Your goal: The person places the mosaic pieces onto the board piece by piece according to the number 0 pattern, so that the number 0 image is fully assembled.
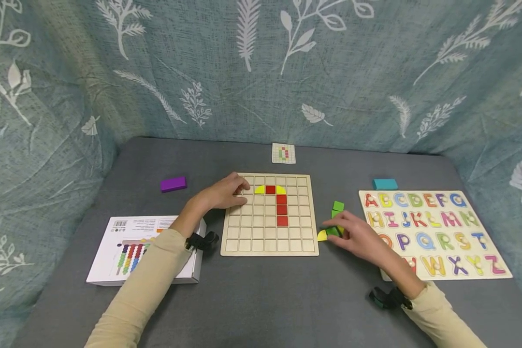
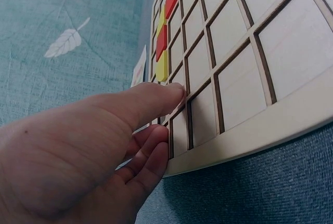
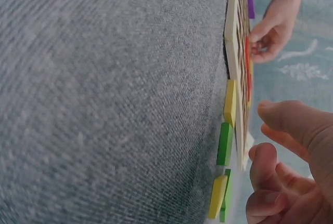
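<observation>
Nearest us, our right hand (image 1: 358, 238) hovers loosely spread over the green and yellow tiles (image 1: 334, 222) off the grid board's (image 1: 269, 246) right edge, seemingly choosing, while our left hand (image 1: 226, 192) rests relaxed fingers on its upper-left corner, likely steadying it.

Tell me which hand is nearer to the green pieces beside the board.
Right. The right hand reaches over the green pieces; the left hand rests on the board's far left side.

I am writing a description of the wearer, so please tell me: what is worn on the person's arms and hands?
Both arms wear long beige sleeves. A small black device sits at each wrist, the left one and the right one. Both hands are bare, without gloves.
</observation>
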`<state>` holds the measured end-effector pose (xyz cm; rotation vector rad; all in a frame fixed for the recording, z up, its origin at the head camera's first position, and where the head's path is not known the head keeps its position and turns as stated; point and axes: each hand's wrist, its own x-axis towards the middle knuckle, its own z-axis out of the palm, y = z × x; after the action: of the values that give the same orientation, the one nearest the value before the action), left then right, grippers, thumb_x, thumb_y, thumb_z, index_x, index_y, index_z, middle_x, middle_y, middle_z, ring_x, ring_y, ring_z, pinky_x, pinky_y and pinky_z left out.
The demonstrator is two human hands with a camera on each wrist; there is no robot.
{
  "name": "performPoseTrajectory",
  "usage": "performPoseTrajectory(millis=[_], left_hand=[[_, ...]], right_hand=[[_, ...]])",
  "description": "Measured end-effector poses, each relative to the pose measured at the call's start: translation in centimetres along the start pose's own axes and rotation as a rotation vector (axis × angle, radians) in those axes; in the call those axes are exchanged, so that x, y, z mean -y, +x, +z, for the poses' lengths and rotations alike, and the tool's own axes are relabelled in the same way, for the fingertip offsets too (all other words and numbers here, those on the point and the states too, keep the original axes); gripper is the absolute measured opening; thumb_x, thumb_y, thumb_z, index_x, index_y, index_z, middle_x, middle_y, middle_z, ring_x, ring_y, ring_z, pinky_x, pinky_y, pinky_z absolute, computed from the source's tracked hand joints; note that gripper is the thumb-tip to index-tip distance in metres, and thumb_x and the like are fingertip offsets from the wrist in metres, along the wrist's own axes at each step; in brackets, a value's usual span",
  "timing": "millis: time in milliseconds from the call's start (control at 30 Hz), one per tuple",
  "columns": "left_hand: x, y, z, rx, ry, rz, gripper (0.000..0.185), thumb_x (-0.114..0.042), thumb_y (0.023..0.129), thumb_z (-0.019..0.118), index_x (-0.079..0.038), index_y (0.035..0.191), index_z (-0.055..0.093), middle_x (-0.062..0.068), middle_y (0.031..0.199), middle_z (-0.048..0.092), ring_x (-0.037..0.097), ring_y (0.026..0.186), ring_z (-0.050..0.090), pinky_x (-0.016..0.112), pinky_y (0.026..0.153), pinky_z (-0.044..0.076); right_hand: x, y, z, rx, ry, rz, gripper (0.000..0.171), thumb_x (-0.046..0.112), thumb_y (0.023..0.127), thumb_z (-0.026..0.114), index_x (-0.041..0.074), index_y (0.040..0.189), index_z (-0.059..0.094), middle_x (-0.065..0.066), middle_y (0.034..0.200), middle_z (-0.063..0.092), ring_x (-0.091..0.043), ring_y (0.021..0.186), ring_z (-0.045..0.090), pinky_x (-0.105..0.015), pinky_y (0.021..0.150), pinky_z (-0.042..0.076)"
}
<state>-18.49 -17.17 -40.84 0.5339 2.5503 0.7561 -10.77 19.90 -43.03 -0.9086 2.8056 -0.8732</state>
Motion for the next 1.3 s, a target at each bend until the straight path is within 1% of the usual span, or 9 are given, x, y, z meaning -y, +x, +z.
performPoseTrajectory(millis=[167, 367, 567, 800, 1033, 1200, 1300], left_hand=[[0.08, -0.05, -0.12, -0.002, 0.003, -0.002, 0.039, -0.017, 0.095, 0.06, -0.001, 0.13, 0.052, 0.015, 0.119, 0.046, 0.024, 0.104, 0.047, 0.042, 0.097, 0.042], [0.02, -0.08, -0.15, 0.0, -0.001, -0.003, 0.039, -0.018, 0.095, 0.06, -0.002, 0.13, 0.053, 0.014, 0.118, 0.046, 0.024, 0.102, 0.046, 0.041, 0.095, 0.041], [-0.05, -0.04, -0.03, -0.006, 0.005, -0.003, 0.038, -0.017, 0.095, 0.061, -0.001, 0.128, 0.054, 0.014, 0.115, 0.046, 0.023, 0.101, 0.045, 0.04, 0.093, 0.041], [-0.08, 0.02, -0.01, -0.013, 0.005, 0.007, 0.038, -0.017, 0.095, 0.061, 0.0, 0.128, 0.054, 0.014, 0.115, 0.046, 0.023, 0.1, 0.046, 0.04, 0.092, 0.042], [-0.14, -0.04, -0.07, -0.015, 0.009, 0.006, 0.038, -0.017, 0.094, 0.061, -0.001, 0.128, 0.054, 0.014, 0.116, 0.047, 0.023, 0.102, 0.047, 0.04, 0.094, 0.042], [-0.13, -0.07, -0.08, -0.014, 0.011, 0.004, 0.039, -0.017, 0.094, 0.061, -0.001, 0.128, 0.054, 0.013, 0.116, 0.047, 0.023, 0.102, 0.047, 0.04, 0.095, 0.042], [-0.1, -0.1, -0.11, -0.011, 0.008, 0.006, 0.039, -0.017, 0.094, 0.061, -0.001, 0.129, 0.053, 0.014, 0.117, 0.047, 0.023, 0.103, 0.047, 0.041, 0.096, 0.042]], right_hand=[[0.16, 0.31, 0.2, 0.01, 0.0, -0.013, 0.029, 0.015, 0.085, 0.074, 0.013, 0.114, 0.071, -0.004, 0.101, 0.059, 0.002, 0.066, 0.044, -0.02, 0.06, 0.042], [0.16, 0.64, 0.32, 0.023, -0.026, -0.031, 0.031, 0.013, 0.084, 0.075, 0.011, 0.114, 0.071, -0.004, 0.103, 0.06, 0.003, 0.063, 0.043, -0.019, 0.059, 0.042], [0.06, 0.76, 0.58, 0.043, -0.047, -0.023, 0.031, 0.011, 0.084, 0.074, 0.01, 0.115, 0.07, -0.006, 0.105, 0.059, 0.004, 0.064, 0.042, -0.02, 0.059, 0.04], [0.01, 0.79, 0.65, 0.041, -0.042, -0.015, 0.014, 0.012, 0.083, 0.075, 0.015, 0.096, 0.071, -0.002, 0.103, 0.059, 0.002, 0.065, 0.043, -0.019, 0.06, 0.041], [0.01, 0.99, 0.69, 0.047, -0.033, -0.023, 0.016, 0.012, 0.083, 0.075, 0.014, 0.098, 0.071, -0.002, 0.104, 0.06, 0.003, 0.065, 0.044, -0.019, 0.06, 0.041], [0.11, 1.05, 0.75, 0.076, -0.04, -0.044, 0.017, 0.011, 0.083, 0.075, 0.013, 0.099, 0.071, -0.002, 0.106, 0.062, 0.004, 0.064, 0.043, -0.018, 0.06, 0.04], [0.13, 1.06, 0.76, 0.086, -0.053, -0.052, 0.017, 0.011, 0.083, 0.075, 0.014, 0.099, 0.07, -0.001, 0.106, 0.064, 0.003, 0.065, 0.045, -0.019, 0.061, 0.04]])
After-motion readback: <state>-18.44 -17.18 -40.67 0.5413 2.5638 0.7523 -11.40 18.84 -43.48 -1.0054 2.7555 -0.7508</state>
